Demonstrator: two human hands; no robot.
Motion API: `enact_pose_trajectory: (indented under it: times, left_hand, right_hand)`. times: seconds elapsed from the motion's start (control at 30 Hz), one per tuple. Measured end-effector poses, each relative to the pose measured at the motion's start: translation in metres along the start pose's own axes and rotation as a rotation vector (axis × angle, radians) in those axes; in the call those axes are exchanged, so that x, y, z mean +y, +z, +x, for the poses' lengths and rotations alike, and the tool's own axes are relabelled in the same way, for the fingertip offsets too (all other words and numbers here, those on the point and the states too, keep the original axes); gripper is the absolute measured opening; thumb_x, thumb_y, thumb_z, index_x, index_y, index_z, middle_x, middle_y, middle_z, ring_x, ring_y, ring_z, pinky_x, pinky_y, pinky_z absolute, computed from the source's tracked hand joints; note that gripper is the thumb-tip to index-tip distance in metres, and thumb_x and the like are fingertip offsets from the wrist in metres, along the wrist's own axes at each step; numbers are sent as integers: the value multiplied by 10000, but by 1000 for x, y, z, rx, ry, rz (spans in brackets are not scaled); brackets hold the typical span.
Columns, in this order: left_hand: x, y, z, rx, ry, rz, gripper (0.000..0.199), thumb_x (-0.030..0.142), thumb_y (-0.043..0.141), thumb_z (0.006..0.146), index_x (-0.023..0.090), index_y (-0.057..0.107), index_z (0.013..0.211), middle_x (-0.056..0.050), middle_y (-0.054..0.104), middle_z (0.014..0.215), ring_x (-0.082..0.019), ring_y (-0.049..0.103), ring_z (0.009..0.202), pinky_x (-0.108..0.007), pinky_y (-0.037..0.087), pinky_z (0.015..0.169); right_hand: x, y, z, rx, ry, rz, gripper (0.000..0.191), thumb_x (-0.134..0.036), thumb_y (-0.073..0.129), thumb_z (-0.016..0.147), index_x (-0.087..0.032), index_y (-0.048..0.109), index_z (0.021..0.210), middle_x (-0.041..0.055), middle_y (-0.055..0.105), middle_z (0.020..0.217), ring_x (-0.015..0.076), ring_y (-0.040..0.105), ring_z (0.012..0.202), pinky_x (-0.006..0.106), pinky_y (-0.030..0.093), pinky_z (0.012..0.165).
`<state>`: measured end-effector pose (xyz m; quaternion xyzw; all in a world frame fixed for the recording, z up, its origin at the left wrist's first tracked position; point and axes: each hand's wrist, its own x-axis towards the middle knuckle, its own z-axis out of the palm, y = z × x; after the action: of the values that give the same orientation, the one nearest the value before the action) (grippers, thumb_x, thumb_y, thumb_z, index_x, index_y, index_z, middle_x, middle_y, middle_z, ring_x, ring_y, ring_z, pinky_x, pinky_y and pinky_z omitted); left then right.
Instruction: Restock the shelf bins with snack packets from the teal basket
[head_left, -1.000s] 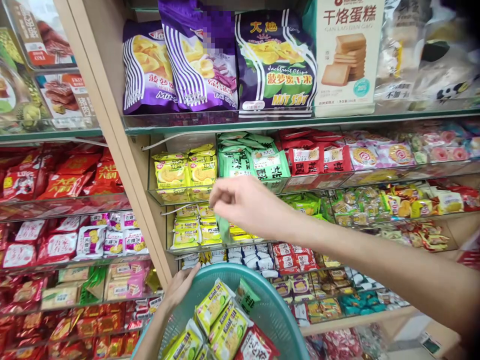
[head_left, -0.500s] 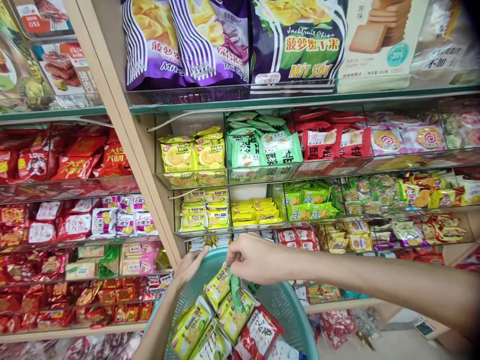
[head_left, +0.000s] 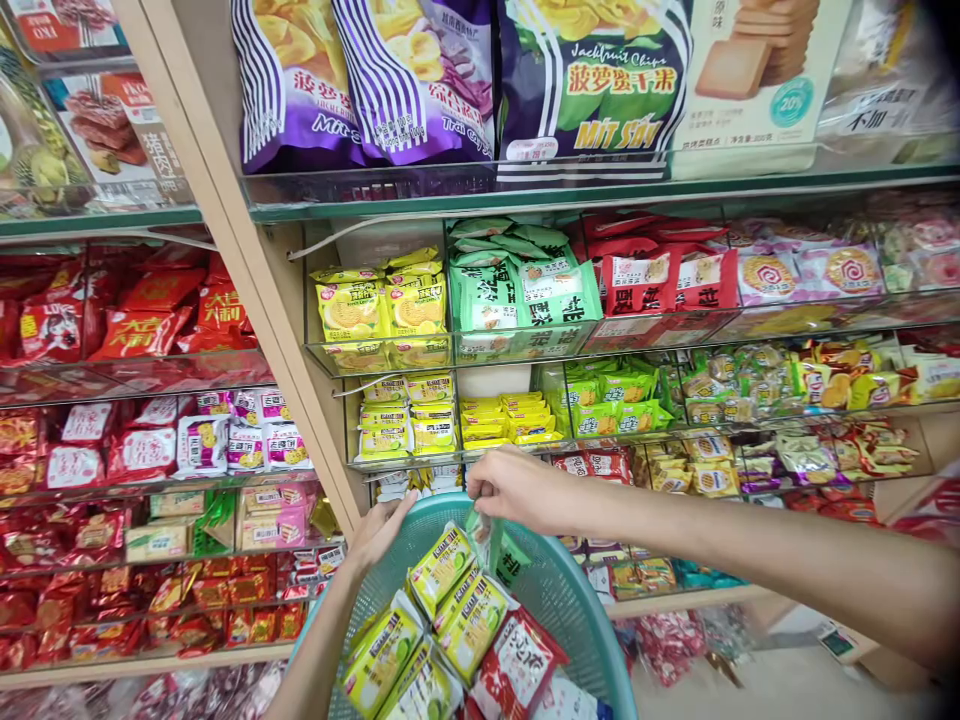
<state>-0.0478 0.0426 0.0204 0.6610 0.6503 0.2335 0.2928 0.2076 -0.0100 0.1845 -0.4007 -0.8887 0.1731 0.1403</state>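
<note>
A teal plastic basket [head_left: 606, 640] is at the lower middle, with my left hand [head_left: 381, 532] curled over its rim at the left. My right hand [head_left: 517, 492] hangs over the far side of the basket, its fingers pinching the top of a green snack packet [head_left: 487, 543]. The packet dangles inside the basket, partly hidden by the hand. Another dark green packet [head_left: 512, 562] shows just behind it. Several yellow snack packets [head_left: 471, 622] and a red-and-white packet [head_left: 519, 662] lie in the basket, beside a white packet [head_left: 568, 697] at the near edge.
Shelves of wrapped snacks face me. Green packets [head_left: 521, 295] fill one clear bin, between yellow packets [head_left: 352, 308] and red packets [head_left: 637, 285]. A wooden upright [head_left: 255, 290] divides the shelves. Large chip bags [head_left: 592, 90] stand on the glass shelf [head_left: 450, 195] above.
My right hand has shifted slightly right and up with the green packet, which no longer lies across the yellow packets. My left hand stays on the basket rim.
</note>
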Motion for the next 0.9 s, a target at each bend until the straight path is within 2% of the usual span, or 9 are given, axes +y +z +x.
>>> enact_pose_trajectory:
  times: [0.13, 0.27, 0.4, 0.5, 0.57, 0.67, 0.8, 0.9]
  left_hand:
    - [-2, 0, 0, -2, 19, -9, 565, 631, 332, 814, 180, 671, 789, -57, 694, 873, -280, 604, 864, -352, 413, 809]
    - [-5, -1, 0, -2, 36, -35, 624, 670, 323, 792, 156, 676, 787, -64, 695, 855, -274, 604, 843, -334, 418, 781]
    - [-4, -2, -1, -3, 21, -41, 656, 700, 335, 765, 148, 687, 815, -74, 701, 845, -286, 605, 837, -341, 423, 770]
    - [-1, -2, -2, 0, 13, -25, 622, 681, 344, 771, 162, 685, 807, -76, 703, 868, -291, 610, 850, -347, 424, 782]
    - [1, -2, -2, -1, 0, -9, 600, 663, 341, 783, 169, 681, 805, -78, 701, 885, -291, 612, 856, -355, 423, 791]
    - [3, -3, -3, -14, 4, -9, 593, 646, 327, 803, 169, 679, 823, -80, 699, 892, -286, 610, 857, -360, 421, 801]
    - [6, -4, -4, -28, 16, -18, 606, 655, 312, 814, 171, 676, 800, -67, 700, 878, -282, 610, 863, -356, 417, 818]
    - [9, -5, -4, -24, 8, -13, 623, 677, 302, 812, 180, 677, 806, -63, 700, 926, -288, 608, 900, -360, 410, 840]
  right_hand:
    - [3, -6, -1, -58, 54, 102, 25, -128, 648, 693, -137, 643, 669, -56, 476, 557, 81, 404, 564, 210, 271, 546]
    - [21, -4, -5, -139, 98, 572, 102, -233, 641, 745, -143, 596, 761, -53, 513, 667, 66, 418, 598, 196, 303, 553]
    - [44, 23, -9, -154, 243, 1190, 274, -363, 693, 722, -179, 508, 807, -53, 540, 719, 73, 506, 636, 203, 410, 595]
    - [56, 52, -10, -67, 366, 1527, 318, -320, 731, 684, -200, 481, 839, -59, 569, 729, 92, 563, 631, 248, 495, 595]
    - [60, 70, -11, -11, 444, 1608, 270, -280, 705, 712, -192, 501, 865, -57, 576, 712, 87, 569, 581, 248, 517, 549]
    - [62, 85, -16, -25, 514, 1658, 255, -307, 671, 761, -150, 557, 927, -3, 624, 777, 100, 612, 606, 259, 547, 567]
    - [58, 86, -25, -81, 473, 1685, 404, -282, 760, 679, -161, 556, 1006, 25, 640, 918, 107, 642, 706, 261, 555, 656]
    - [54, 82, -30, -42, 448, 1557, 537, -208, 815, 572, -202, 518, 1019, -5, 635, 937, 105, 634, 725, 236, 533, 632]
